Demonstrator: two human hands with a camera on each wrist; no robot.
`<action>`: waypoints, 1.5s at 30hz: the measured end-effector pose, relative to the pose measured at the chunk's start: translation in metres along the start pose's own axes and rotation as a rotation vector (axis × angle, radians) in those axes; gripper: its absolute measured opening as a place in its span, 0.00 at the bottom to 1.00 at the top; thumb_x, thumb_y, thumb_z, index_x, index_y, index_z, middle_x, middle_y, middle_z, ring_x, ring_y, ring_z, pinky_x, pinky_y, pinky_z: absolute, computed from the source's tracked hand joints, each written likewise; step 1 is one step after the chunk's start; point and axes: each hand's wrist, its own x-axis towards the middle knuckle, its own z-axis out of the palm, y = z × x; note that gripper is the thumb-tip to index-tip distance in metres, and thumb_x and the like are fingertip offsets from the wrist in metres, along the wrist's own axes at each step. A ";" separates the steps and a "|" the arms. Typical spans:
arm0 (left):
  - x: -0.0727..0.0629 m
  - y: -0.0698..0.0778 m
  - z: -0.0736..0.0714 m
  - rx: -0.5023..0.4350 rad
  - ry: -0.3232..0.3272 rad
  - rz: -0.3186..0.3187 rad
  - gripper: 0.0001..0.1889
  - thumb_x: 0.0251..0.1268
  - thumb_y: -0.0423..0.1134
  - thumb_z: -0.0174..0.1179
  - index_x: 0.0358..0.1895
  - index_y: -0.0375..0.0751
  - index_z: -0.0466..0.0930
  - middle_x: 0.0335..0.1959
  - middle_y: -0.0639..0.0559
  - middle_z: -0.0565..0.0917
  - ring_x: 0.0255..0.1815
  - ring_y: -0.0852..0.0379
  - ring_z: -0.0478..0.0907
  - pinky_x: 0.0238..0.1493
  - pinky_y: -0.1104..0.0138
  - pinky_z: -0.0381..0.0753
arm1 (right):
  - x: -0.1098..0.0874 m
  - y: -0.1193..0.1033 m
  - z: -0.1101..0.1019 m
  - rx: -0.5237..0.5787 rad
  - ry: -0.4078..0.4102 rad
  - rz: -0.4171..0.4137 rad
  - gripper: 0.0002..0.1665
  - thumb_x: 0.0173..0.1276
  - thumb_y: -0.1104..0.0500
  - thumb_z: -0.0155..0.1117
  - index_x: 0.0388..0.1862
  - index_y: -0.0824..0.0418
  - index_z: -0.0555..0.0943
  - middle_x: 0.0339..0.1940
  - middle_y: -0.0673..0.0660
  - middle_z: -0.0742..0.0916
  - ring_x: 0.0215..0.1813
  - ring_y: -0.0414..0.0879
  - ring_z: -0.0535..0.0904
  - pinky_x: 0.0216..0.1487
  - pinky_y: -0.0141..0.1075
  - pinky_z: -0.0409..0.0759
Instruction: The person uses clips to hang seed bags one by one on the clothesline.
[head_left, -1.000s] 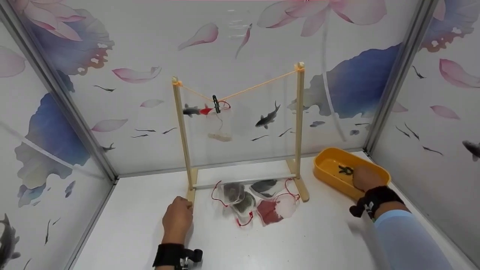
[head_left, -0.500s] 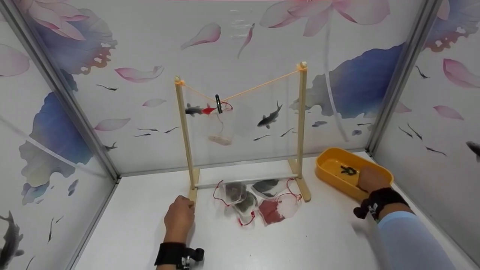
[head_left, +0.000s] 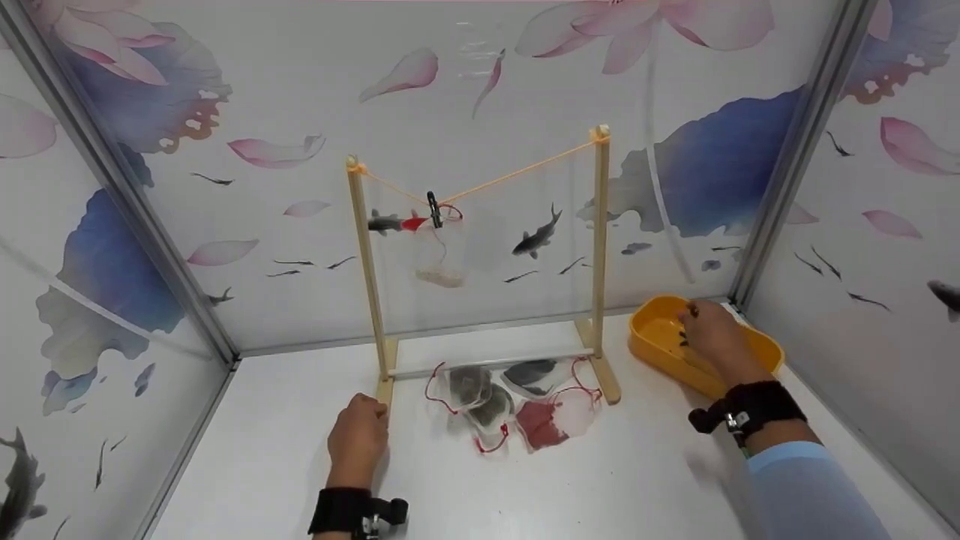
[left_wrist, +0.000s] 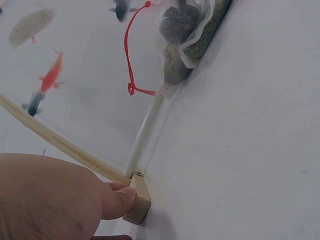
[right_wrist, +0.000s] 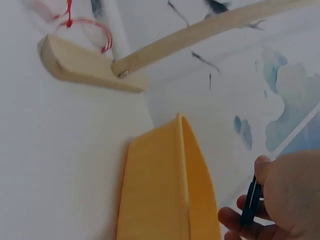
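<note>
lower left: I've got left hand (head_left: 358, 439) pinching stand foot (left_wrist: 138, 206) | right side: right hand (head_left: 718, 341) pinching dark clip (right_wrist: 251, 201) by yellow tub (head_left: 661, 363) | loose grip could drop it imo

The place was a small booth (head_left: 187, 465), much like a lab's recording station. Walls (head_left: 300, 90) printed with flowers (head_left: 712, 22) and fish (head_left: 536, 236) stood on three sides, joined at the corners by metal posts (head_left: 799, 150), round a plain white table (head_left: 600, 487). Black straps (head_left: 341, 510) on both wrists fitted such a setup; what lay beyond could not be told.
</note>
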 end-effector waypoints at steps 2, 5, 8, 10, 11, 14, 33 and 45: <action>-0.001 0.000 0.000 0.004 -0.003 0.001 0.10 0.78 0.28 0.68 0.56 0.34 0.93 0.60 0.38 0.90 0.59 0.35 0.90 0.54 0.44 0.91 | -0.002 -0.014 0.010 0.085 0.047 -0.053 0.39 0.97 0.44 0.47 0.88 0.73 0.65 0.77 0.79 0.79 0.72 0.69 0.81 0.76 0.61 0.84; -0.002 0.000 -0.002 0.010 -0.007 0.010 0.11 0.76 0.28 0.69 0.56 0.34 0.93 0.60 0.38 0.90 0.60 0.34 0.90 0.55 0.44 0.91 | -0.008 -0.036 0.026 0.252 0.065 -0.063 0.38 0.94 0.44 0.56 0.90 0.65 0.68 0.79 0.74 0.80 0.71 0.64 0.83 0.73 0.50 0.88; -0.002 0.001 -0.004 0.018 -0.010 0.015 0.12 0.74 0.30 0.72 0.57 0.34 0.93 0.60 0.38 0.90 0.60 0.34 0.89 0.55 0.43 0.90 | -0.016 -0.057 0.046 0.407 0.061 -0.070 0.32 0.91 0.51 0.64 0.87 0.57 0.74 0.71 0.69 0.85 0.59 0.57 0.87 0.59 0.35 0.91; -0.003 0.004 -0.006 0.020 -0.009 0.017 0.13 0.73 0.32 0.73 0.57 0.34 0.93 0.57 0.38 0.90 0.58 0.34 0.88 0.54 0.43 0.89 | -0.022 -0.070 0.060 0.472 0.044 -0.086 0.30 0.90 0.56 0.65 0.86 0.55 0.76 0.69 0.66 0.87 0.55 0.53 0.87 0.53 0.29 0.90; -0.003 0.006 -0.007 0.011 -0.007 0.013 0.13 0.73 0.32 0.74 0.57 0.34 0.93 0.56 0.38 0.90 0.57 0.35 0.87 0.54 0.43 0.89 | -0.025 -0.077 0.068 0.500 0.034 -0.101 0.30 0.89 0.58 0.66 0.86 0.56 0.76 0.67 0.66 0.88 0.54 0.52 0.88 0.52 0.29 0.90; -0.003 0.013 -0.010 -0.007 0.008 0.017 0.15 0.74 0.34 0.74 0.59 0.34 0.92 0.54 0.38 0.91 0.57 0.36 0.86 0.54 0.44 0.88 | -0.033 -0.096 0.089 0.537 0.015 -0.160 0.30 0.87 0.62 0.68 0.83 0.60 0.78 0.63 0.67 0.92 0.52 0.48 0.91 0.52 0.31 0.92; -0.033 0.100 -0.012 -0.034 -0.021 0.484 0.34 0.67 0.47 0.84 0.76 0.48 0.85 0.72 0.45 0.87 0.70 0.44 0.86 0.62 0.48 0.91 | -0.069 -0.164 0.182 0.600 -0.295 -0.418 0.15 0.77 0.61 0.80 0.56 0.68 0.91 0.40 0.53 0.96 0.40 0.42 0.92 0.42 0.35 0.91; -0.041 0.113 -0.020 -0.129 -0.072 0.640 0.29 0.72 0.51 0.80 0.72 0.47 0.88 0.57 0.56 0.89 0.47 0.55 0.87 0.46 0.66 0.85 | -0.077 -0.168 0.194 0.644 -0.338 -0.432 0.10 0.77 0.62 0.79 0.52 0.66 0.90 0.41 0.55 0.96 0.38 0.43 0.91 0.38 0.32 0.89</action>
